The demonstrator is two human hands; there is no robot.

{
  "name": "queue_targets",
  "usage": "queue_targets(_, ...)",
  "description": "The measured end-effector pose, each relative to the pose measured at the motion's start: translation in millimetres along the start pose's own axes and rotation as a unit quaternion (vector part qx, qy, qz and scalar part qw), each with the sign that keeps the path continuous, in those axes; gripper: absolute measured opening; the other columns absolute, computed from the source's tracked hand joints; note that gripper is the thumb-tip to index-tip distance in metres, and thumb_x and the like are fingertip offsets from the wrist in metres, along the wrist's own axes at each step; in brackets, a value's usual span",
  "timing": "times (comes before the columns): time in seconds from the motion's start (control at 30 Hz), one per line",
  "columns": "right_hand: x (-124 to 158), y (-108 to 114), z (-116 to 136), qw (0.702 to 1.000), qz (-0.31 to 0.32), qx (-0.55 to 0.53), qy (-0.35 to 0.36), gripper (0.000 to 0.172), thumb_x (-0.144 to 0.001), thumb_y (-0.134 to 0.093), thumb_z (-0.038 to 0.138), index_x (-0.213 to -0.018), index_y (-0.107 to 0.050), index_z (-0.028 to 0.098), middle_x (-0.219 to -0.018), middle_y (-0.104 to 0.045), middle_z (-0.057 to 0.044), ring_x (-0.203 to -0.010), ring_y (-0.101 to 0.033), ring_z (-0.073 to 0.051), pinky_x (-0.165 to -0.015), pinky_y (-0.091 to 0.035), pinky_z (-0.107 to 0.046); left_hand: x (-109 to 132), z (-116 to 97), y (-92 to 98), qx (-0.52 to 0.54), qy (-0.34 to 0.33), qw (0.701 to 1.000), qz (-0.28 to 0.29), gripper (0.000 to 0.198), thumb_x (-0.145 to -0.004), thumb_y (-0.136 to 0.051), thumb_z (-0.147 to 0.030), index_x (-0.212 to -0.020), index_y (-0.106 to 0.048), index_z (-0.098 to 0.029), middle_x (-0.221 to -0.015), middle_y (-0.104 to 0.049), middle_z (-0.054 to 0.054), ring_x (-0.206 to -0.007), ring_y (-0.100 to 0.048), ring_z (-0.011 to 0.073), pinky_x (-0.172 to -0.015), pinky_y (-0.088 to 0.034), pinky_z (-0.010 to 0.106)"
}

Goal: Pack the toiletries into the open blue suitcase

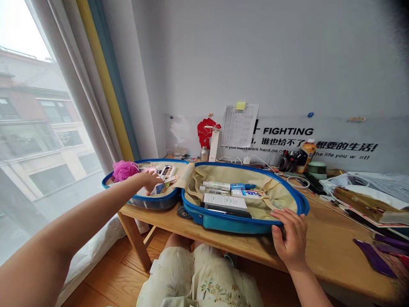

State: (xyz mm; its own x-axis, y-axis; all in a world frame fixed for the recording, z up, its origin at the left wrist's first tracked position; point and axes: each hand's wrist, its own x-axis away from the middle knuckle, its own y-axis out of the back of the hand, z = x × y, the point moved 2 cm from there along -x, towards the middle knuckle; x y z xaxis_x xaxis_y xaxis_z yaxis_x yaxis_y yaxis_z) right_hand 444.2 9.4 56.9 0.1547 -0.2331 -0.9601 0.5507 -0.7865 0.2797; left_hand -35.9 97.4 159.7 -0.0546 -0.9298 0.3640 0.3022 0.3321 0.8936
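Observation:
A blue suitcase [238,227] with a beige lining lies spread open on the wooden table. My left hand [149,180] is in its left half, fingers curled down beside a small blue-and-white packet [157,188]; what they close on is hidden. A pink bath puff [125,171] and an eyeshadow palette [168,171] are in that half too. My right hand [292,238] rests on the right half's front rim, fingers stretched out. Inside that half lie a white box [225,201], a white tube with blue lettering [247,194], a blue tube [242,186] and a clear bottle [217,186].
A drink bottle [306,157], a green-lidded jar [317,169] and a pile of papers and bags [367,200] occupy the table's right side. Purple packaging [373,256] lies at the right edge. Behind the suitcase stands a white upright stand [214,145]. A curtained window is left.

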Motion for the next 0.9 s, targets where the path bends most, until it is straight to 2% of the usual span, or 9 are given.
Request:
queue_targets(0.07,0,0,0,1.0,0.0,0.001,-0.002,0.022,-0.093,-0.044,0.03,-0.104,-0.06,0.022,-0.1,-0.067,-0.008,-0.11,-0.059,-0.026,-0.107,-0.031,-0.047,-2,3,-2.5,-0.008,0.009,1.0,-0.005,0.096,-0.033,-0.087,-0.041,-0.124,-0.06,-0.034,-0.146,-0.048,0.012,-0.14,-0.027,0.0456,-0.11,-0.019,0.064)
queue_targets(0.2,1,0,-1,1.0,0.008,0.004,-0.002,0.022,-0.092,-0.043,0.031,-0.105,-0.06,0.023,-0.101,-0.067,-0.007,-0.11,-0.059,-0.026,-0.107,-0.031,-0.047,2,12,0.8,-0.008,-0.003,0.999,-0.031,0.09,-0.037,-0.085,-0.043,-0.123,-0.061,-0.032,-0.142,-0.05,0.012,-0.138,-0.033,0.0429,-0.11,-0.027,0.059)
queue_targets(0.4,2,-1,-2,1.0,0.0,-0.007,-0.009,0.021,-0.091,-0.045,0.03,-0.104,-0.061,0.023,-0.1,-0.068,-0.007,-0.111,-0.059,-0.025,-0.107,-0.031,-0.047,35,34,12.7,0.017,-0.013,0.997,-0.08,0.084,-0.051,-0.078,-0.038,-0.131,-0.054,-0.024,-0.144,-0.049,0.01,-0.136,-0.04,0.0339,-0.111,-0.032,0.044)
queue_targets(0.5,2,-2,-2,1.0,-0.001,-0.008,-0.012,0.022,-0.091,-0.045,0.03,-0.104,-0.06,0.023,-0.1,-0.068,-0.007,-0.112,-0.058,-0.026,-0.108,-0.03,-0.047,50,46,17.5,0.12,0.007,0.987,-0.104,0.084,-0.059,-0.072,-0.047,-0.134,-0.047,-0.019,-0.137,-0.056,0.01,-0.124,-0.052,0.0303,-0.104,-0.041,0.038)
queue_targets(0.6,3,-2,-1,1.0,0.0,-0.007,-0.01,0.023,-0.092,-0.044,0.031,-0.105,-0.06,0.022,-0.101,-0.067,-0.008,-0.112,-0.058,-0.026,-0.108,-0.03,-0.047,53,46,26.6,0.273,-0.002,0.949,-0.159,0.085,-0.059,-0.069,-0.059,-0.129,-0.045,-0.019,-0.128,-0.061,0.009,-0.116,-0.057,0.029,-0.098,-0.047,0.036)
queue_targets(0.67,3,-2,-1,1.0,0.003,-0.003,-0.013,0.022,-0.092,-0.043,0.032,-0.105,-0.06,0.023,-0.1,-0.067,-0.007,-0.111,-0.058,-0.026,-0.107,-0.031,-0.047,52,35,39.0,0.362,-0.036,0.904,-0.225,0.085,-0.056,-0.07,-0.064,-0.124,-0.045,-0.019,-0.128,-0.061,0.01,-0.12,-0.055,0.0288,-0.101,-0.045,0.038)
queue_targets(0.73,3,-2,-1,1.0,0.006,0.003,-0.017,0.022,-0.093,-0.043,0.032,-0.105,-0.059,0.023,-0.1,-0.067,-0.007,-0.11,-0.059,-0.026,-0.107,-0.031,-0.047,50,11,55.8,0.425,-0.08,0.859,-0.273,0.085,-0.057,-0.072,-0.064,-0.124,-0.044,-0.019,-0.13,-0.059,0.01,-0.121,-0.054,0.0279,-0.104,-0.043,0.041)
queue_targets(0.83,4,-2,-1,1.0,0.005,0.009,-0.018,0.022,-0.093,-0.043,0.033,-0.105,-0.059,0.023,-0.1,-0.067,-0.007,-0.11,-0.059,-0.026,-0.107,-0.031,-0.048,46,-45,83.5,0.479,-0.141,0.817,-0.289,0.079,-0.065,-0.072,-0.058,-0.126,-0.041,-0.018,-0.129,-0.059,0.011,-0.116,-0.058,0.0258,-0.103,-0.044,0.046)
queue_targets(0.9,4,-2,-1,1.0,0.006,0.007,-0.015,0.022,-0.093,-0.043,0.033,-0.106,-0.059,0.023,-0.101,-0.067,-0.007,-0.111,-0.058,-0.026,-0.107,-0.03,-0.047,42,-92,99.2,0.491,-0.195,0.805,-0.27,0.074,-0.07,-0.073,-0.049,-0.128,-0.04,-0.018,-0.128,-0.059,0.012,-0.114,-0.059,0.0241,-0.101,-0.045,0.044)
